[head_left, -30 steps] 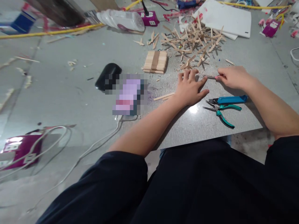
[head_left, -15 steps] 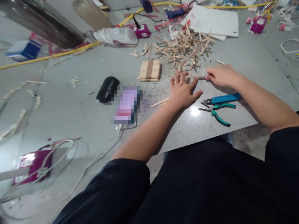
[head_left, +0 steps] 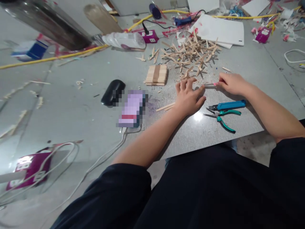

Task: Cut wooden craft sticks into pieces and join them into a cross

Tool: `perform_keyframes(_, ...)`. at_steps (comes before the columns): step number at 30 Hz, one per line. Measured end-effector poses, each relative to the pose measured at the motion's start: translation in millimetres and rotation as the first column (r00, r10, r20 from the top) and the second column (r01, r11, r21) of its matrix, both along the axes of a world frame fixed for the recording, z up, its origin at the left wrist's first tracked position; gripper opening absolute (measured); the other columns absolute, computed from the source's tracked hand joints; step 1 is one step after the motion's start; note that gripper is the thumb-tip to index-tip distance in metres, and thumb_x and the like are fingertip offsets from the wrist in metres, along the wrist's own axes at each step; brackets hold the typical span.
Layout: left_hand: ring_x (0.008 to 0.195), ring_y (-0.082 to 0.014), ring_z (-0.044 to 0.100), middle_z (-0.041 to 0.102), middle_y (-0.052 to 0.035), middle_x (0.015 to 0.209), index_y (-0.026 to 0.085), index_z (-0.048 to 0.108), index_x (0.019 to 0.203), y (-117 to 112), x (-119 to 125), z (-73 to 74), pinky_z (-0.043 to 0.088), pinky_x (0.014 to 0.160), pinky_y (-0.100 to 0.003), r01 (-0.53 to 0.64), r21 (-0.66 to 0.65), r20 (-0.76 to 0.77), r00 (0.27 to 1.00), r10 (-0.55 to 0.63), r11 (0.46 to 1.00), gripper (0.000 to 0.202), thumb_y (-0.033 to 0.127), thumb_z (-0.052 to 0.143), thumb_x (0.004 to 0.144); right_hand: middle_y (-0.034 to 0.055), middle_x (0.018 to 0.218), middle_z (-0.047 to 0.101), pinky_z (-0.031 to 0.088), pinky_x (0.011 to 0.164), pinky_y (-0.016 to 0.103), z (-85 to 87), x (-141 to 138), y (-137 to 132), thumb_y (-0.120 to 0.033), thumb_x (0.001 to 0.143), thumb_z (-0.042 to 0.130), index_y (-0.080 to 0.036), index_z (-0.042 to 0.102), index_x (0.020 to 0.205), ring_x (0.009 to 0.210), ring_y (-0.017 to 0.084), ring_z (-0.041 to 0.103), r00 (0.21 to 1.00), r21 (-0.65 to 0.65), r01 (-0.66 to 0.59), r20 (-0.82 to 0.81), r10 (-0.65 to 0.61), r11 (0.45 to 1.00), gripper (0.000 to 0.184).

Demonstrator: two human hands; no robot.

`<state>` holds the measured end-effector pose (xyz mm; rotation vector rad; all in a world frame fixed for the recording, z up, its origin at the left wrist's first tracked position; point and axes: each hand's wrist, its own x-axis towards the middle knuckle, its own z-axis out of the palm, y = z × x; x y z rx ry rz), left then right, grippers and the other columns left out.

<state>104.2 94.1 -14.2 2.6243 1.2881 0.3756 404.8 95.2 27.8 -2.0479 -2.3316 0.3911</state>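
Note:
My left hand point(head_left: 189, 97) lies flat on a grey board point(head_left: 202, 127), fingers spread, pressing down near a small stick I can barely see. My right hand point(head_left: 232, 83) is closed around a thin pink-handled blade tool point(head_left: 211, 84) whose tip points toward my left fingertips. A pile of cut wooden sticks point(head_left: 190, 54) lies just beyond both hands. A flat panel of glued sticks point(head_left: 156, 74) sits left of the pile. A loose stick point(head_left: 165, 107) lies beside my left wrist.
Blue-handled cutters point(head_left: 228, 105) and green pliers point(head_left: 222, 118) lie right of my left hand. A black object point(head_left: 112, 92), a blurred phone point(head_left: 132, 108), cables, purple power strips point(head_left: 27, 168), a plastic bottle point(head_left: 124, 40) and white boards point(head_left: 219, 30) surround the board on the floor.
The view has shifted a little. My right hand has drawn slightly to the right with the tool; my left hand stays flat on the board.

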Motion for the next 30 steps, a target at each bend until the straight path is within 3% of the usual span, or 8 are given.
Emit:
perform_keyframes(6,0.181,-0.0614,0.049,0.062,-0.0218,0.197,0.031,0.089,0.166,-7,-5,2.7,0.032,0.149,-0.086,0.009,0.004,-0.009,1.000,-0.009,1.000,0.052,0.053,0.069,0.124,0.0138,0.112,0.089,0.042,0.087,0.046,5.4,-9,-8,-0.060,0.131,0.057,-0.028,0.083,0.134,0.102,0.039,0.077,0.995,-0.046,-0.059,0.080,0.062,0.997,0.041)
perform_keyframes(10,0.182,-0.0613,0.048,0.061,-0.0234,0.198,0.029,0.087,0.169,-9,-4,4.8,0.032,0.149,-0.085,0.009,0.012,-0.014,1.000,-0.009,1.000,0.055,0.053,0.069,0.124,0.0158,0.120,0.093,0.046,0.090,0.048,11.7,-19,-9,-0.062,0.132,0.048,-0.032,0.086,0.143,0.109,0.043,0.081,0.985,-0.070,-0.072,0.149,0.082,0.995,0.050)
perform_keyframes(15,0.186,-0.0596,0.043,0.058,-0.0209,0.202,0.030,0.083,0.175,-6,-2,2.0,0.026,0.152,-0.084,-0.016,-0.011,0.003,1.000,0.016,1.000,0.060,0.056,0.070,0.122,0.0204,0.130,0.095,0.050,0.091,0.051,15.4,-32,-10,-0.059,0.132,0.045,-0.033,0.084,0.155,0.114,0.047,0.084,0.980,-0.082,-0.046,0.190,0.061,0.996,0.052)
perform_keyframes(20,0.186,-0.0606,0.043,0.060,-0.0213,0.200,0.027,0.083,0.174,-6,-3,4.3,0.026,0.152,-0.085,-0.024,-0.005,0.018,1.000,0.024,1.000,0.060,0.054,0.070,0.121,0.0225,0.131,0.094,0.051,0.095,0.052,19.0,-45,-7,-0.053,0.132,0.046,-0.031,0.086,0.153,0.116,0.048,0.086,0.985,-0.091,-0.023,0.171,0.038,0.996,0.050)
perform_keyframes(26,0.162,-0.0519,0.069,0.084,-0.0219,0.162,0.025,0.090,0.142,4,-16,5.7,0.052,0.139,-0.076,-0.172,0.072,0.173,0.972,0.157,0.983,0.034,0.039,0.064,0.125,0.0202,0.135,0.095,0.050,0.095,0.049,13.0,-54,5,-0.047,0.131,0.051,-0.031,0.087,0.150,0.119,0.045,0.086,0.983,-0.046,-0.039,0.180,0.047,0.998,0.044)
perform_keyframes(30,0.117,-0.0379,0.085,0.093,-0.0130,0.120,0.029,0.083,0.120,20,-38,7.3,0.066,0.106,-0.057,-0.226,0.089,0.277,0.941,0.194,0.970,0.015,0.034,0.068,0.123,0.0229,0.138,0.093,0.049,0.094,0.048,10.0,-53,5,-0.049,0.133,0.048,-0.026,0.084,0.153,0.122,0.046,0.084,0.984,-0.021,-0.042,0.173,0.045,0.999,0.047)
